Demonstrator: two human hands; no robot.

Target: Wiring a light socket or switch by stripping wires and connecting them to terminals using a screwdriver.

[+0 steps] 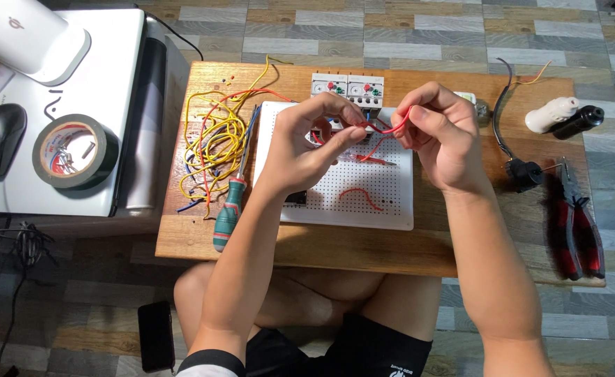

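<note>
So, both hands pinching a red wire (391,128) mid-bench, left hand (311,143) and right hand (436,132) each clamped on it, over white perforated board (391,202), screwdriver (229,209) toward the bench's left edge.

A low wooden table (363,251) carries a white perforated board (384,202), tangled wires (213,143), screwdriver (229,209) and pliers (578,227).
</note>
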